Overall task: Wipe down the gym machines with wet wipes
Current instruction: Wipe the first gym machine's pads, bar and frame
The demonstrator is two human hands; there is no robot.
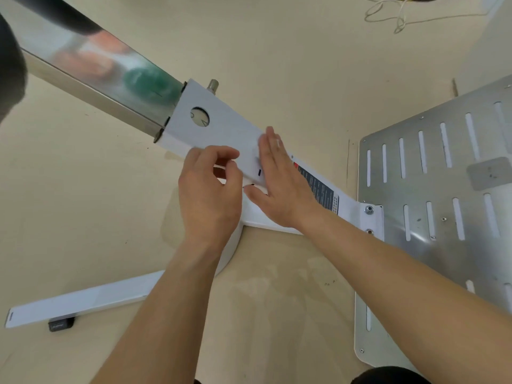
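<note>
The gym machine's white beam [221,120] runs diagonally from a shiny steel rail [97,79] at the upper left down to the right. My right hand [282,184] lies flat on the beam with straight fingers, pressing on what looks like a white wet wipe [249,164]. The wipe is hard to tell apart from the white paint. My left hand [207,195] hovers at the beam's near edge with curled fingers, its thumb and forefinger pinching a white edge of the wipe. A dark warning label [321,189] on the beam shows just beyond my right wrist.
A slotted metal footplate [443,176] is bolted to the beam's lower end at the right. A white floor leg [69,303] with a black foot [61,324] stretches out at the lower left. A white cable [399,15] lies coiled on the beige floor at the top right.
</note>
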